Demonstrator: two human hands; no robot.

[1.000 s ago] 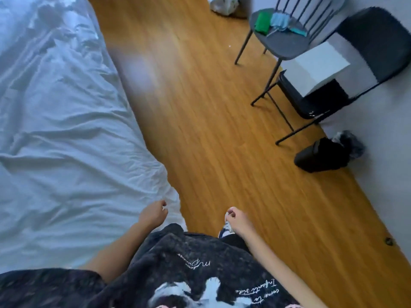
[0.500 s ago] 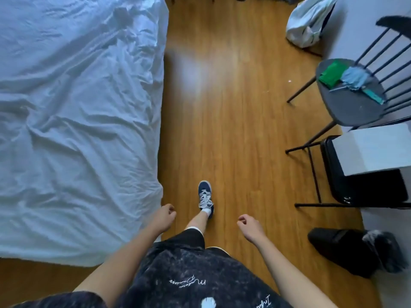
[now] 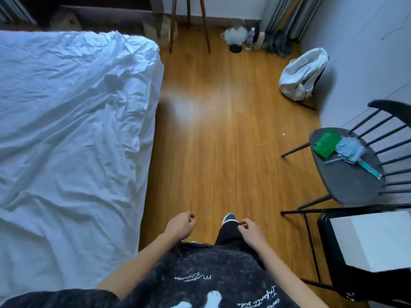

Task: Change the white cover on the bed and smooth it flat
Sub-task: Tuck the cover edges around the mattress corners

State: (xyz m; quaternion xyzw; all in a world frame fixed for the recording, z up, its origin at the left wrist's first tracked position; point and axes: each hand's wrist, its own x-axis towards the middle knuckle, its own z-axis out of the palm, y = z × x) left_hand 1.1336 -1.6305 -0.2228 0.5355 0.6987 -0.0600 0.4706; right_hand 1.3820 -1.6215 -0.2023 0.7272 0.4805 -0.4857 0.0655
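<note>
- white cover (image 3: 66, 134) lies on the bed, left of frame, heavily wrinkled, right edge hanging down to the wood floor (image 3: 222, 141)
- left hand (image 3: 180, 225) just beside the bed edge, apart from the cover, fingers curled in loosely, holding nothing
- right hand (image 3: 251, 232) over the dark trouser leg, fingers curled in, empty
- grey chair (image 3: 347, 185) at right carries a green cloth (image 3: 325, 146) and a blue duster (image 3: 351, 151)
- white bag (image 3: 300, 74) by the wall

A home bedroom: rumpled white-covered bed (image 3: 66, 134), wood floor (image 3: 222, 141), chairs (image 3: 347, 174).
</note>
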